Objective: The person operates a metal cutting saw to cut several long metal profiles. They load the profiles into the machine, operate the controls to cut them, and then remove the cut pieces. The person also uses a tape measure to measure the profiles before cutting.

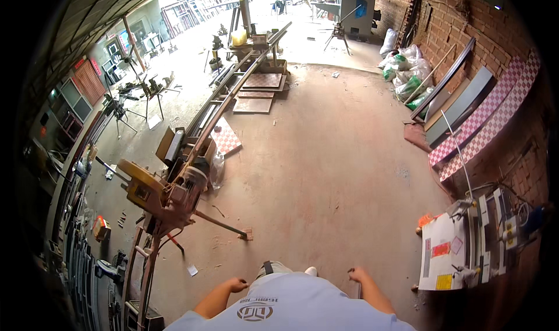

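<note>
My left hand hangs beside my hip, its fingers loosely curled, with nothing visible in them. On the other side, my right hand is low with its fingers curled. A thin dark strip shows beside its wrist; its kind is too small to make out. Ahead and left stands a yellow-and-brown cutting machine with a motor, nearest to my left hand but apart from it. A white machine with clamps stands to my right by the wall, out of touch of my right hand.
A long metal rail bench runs away from the cutting machine. Flat panels and a checkered sheet lie beside it. Filled sacks and leaning checkered boards line the right brick wall. Metal profiles lie at left.
</note>
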Demonstrator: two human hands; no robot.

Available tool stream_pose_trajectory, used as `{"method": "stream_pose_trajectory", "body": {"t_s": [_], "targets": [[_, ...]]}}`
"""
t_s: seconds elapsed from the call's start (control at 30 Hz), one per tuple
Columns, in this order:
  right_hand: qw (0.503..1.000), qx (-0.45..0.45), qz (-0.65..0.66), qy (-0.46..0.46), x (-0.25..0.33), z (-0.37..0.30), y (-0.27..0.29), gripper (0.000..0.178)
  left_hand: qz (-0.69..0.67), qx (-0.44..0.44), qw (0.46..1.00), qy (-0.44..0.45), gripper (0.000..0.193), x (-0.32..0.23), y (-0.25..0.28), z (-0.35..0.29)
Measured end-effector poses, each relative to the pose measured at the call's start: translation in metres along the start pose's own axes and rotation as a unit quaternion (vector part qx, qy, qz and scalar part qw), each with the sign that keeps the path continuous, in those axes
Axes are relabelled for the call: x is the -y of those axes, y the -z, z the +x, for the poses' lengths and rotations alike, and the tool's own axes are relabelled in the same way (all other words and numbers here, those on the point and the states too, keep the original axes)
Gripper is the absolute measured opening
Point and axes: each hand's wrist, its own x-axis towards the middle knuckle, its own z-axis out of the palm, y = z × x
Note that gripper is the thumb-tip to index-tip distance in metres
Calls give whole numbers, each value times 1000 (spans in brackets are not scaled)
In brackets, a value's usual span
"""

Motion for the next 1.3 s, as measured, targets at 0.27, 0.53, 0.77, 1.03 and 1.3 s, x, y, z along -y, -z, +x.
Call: {"method": "stream_pose_trajectory", "body": {"t_s": [0.27, 0.53, 0.77, 1.03, 1.3], "targets": [[957, -207, 137, 148, 222, 270, 328, 26, -103, 22, 994, 39, 55, -83, 56, 191], [994, 83, -64, -37, 233, 395, 337, 26, 60, -41, 997, 21, 47, -198, 405, 392], [993, 101, 25, -63, 352, 554, 449, 25, -73, -324, 943, -30, 42, -388, 818, 492], [998, 66, 7, -13, 467, 819, 697, 26, -140, -307, 941, 16, 34, -517, 900, 613], [995, -54, 19, 80, 614, 1087, 1021, 28, -242, -100, 964, 41, 50, -545, 822, 721]]}}
